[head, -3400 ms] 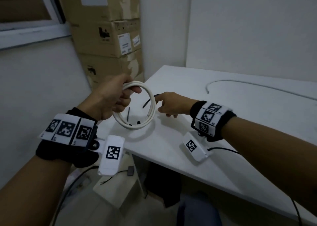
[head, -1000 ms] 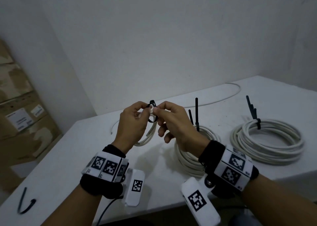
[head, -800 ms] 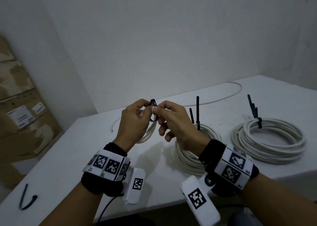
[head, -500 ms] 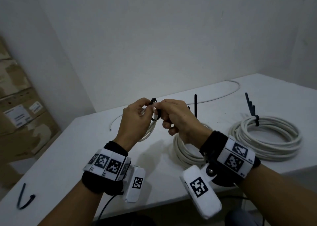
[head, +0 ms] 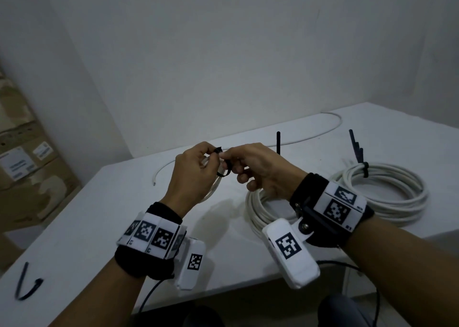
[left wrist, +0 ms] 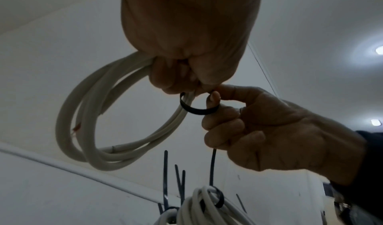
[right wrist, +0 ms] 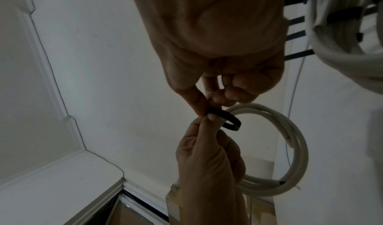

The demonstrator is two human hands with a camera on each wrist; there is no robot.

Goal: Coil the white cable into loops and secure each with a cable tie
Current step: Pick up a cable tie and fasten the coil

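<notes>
A small coil of white cable (left wrist: 87,123) is held above the white surface (head: 82,217) by the left hand (head: 196,175), whose grip is closed round the gathered strands at the top of the coil. A black cable tie (left wrist: 197,109) is looped loosely round those strands, and its ends are pinched by the thumb and forefinger of the right hand (head: 260,167), the grip narrow. Two larger cable coils are seen lying on the surface: a near coil (head: 258,212) under the right wrist and a far coil (head: 387,190), each bound with black ties standing upright. A spare cable tie (head: 27,287) lies near the left edge.
</notes>
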